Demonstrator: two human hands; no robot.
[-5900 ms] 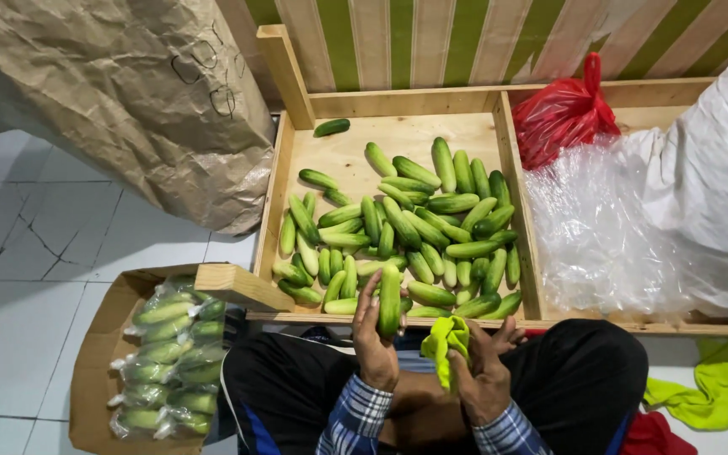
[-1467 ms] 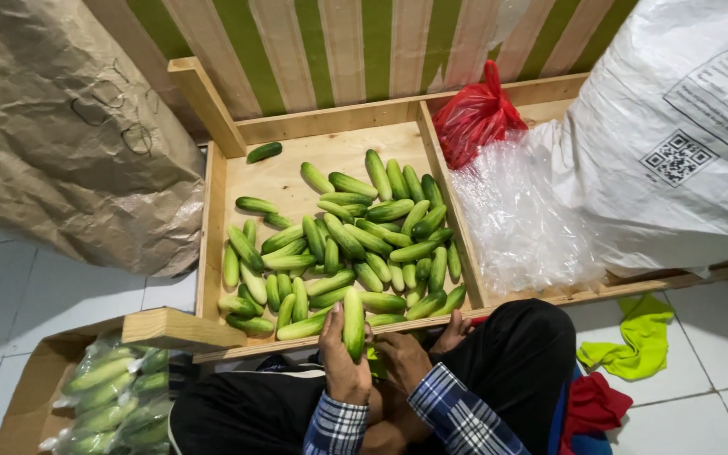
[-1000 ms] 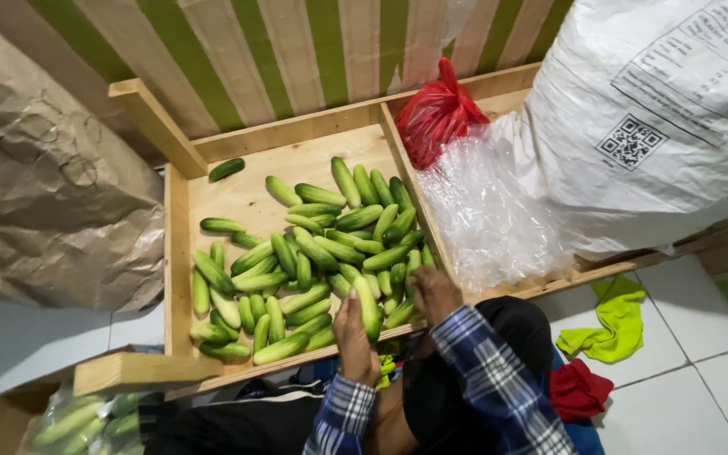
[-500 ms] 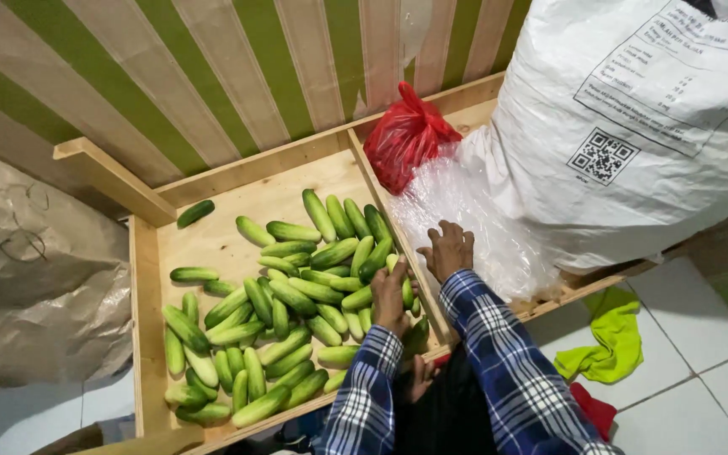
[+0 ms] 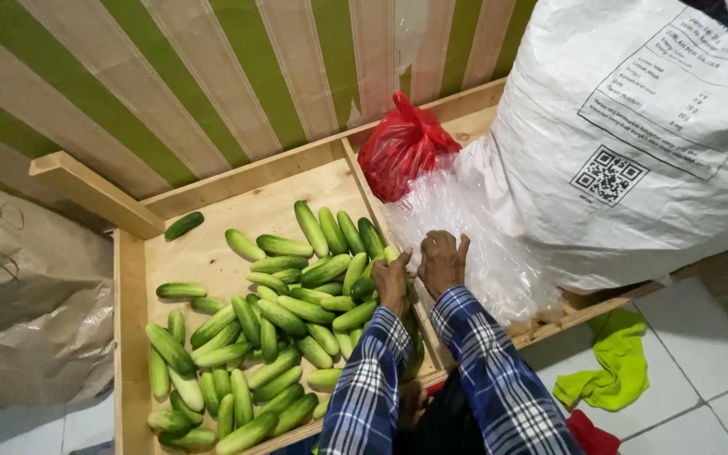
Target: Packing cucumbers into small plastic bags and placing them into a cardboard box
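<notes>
Several green cucumbers [image 5: 271,329] lie piled in a shallow wooden tray [image 5: 132,278]. My left hand [image 5: 393,282] rests at the right edge of the pile, fingers closed around a cucumber [image 5: 388,255] by the tray's wooden divider. My right hand [image 5: 442,261] lies just right of that divider, fingers spread on a heap of clear plastic bags [image 5: 482,253]. Both forearms wear blue plaid sleeves.
A tied red plastic bag [image 5: 402,147] sits behind the clear plastic. A big white woven sack [image 5: 634,143] fills the right side. Crumpled brown paper sacking [image 5: 27,312] lies left of the tray. A green cloth [image 5: 608,371] lies on the white floor tiles. Behind is a striped green wall.
The view has swung right and the box of bagged cucumbers has left it. My hands have moved from my lap up to the tray's right edge, the right one onto the clear plastic.
</notes>
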